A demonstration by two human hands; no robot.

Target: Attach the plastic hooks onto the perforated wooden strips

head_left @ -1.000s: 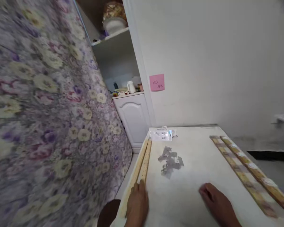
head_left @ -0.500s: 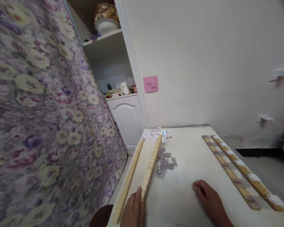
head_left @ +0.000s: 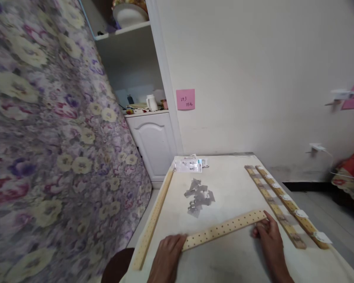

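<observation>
A pale wooden strip (head_left: 224, 228) with rows of small drilled holes lies slantwise across the near part of the table. My left hand (head_left: 168, 255) is closed on its left end, and my right hand (head_left: 270, 241) grips the right end between thumb and fingers. Beyond the strip, several small metal pieces (head_left: 199, 198) with grey plastic-looking bits form a loose pile; their exact kind is too small to make out. A second drilled wooden strip (head_left: 153, 224) runs along the table's left edge, apart from both hands.
Two more wooden strips, one with metal fittings (head_left: 275, 206) and one with white round parts (head_left: 295, 208), lie along the right side of the white table (head_left: 224, 177). Clear printed packets (head_left: 187, 164) sit at the far left corner. A floral curtain (head_left: 61, 137) hangs at left.
The strip in my left hand has swung from pointing away to lying crosswise. My right hand, earlier off to the side with curled fingers, has taken hold of its right end.
</observation>
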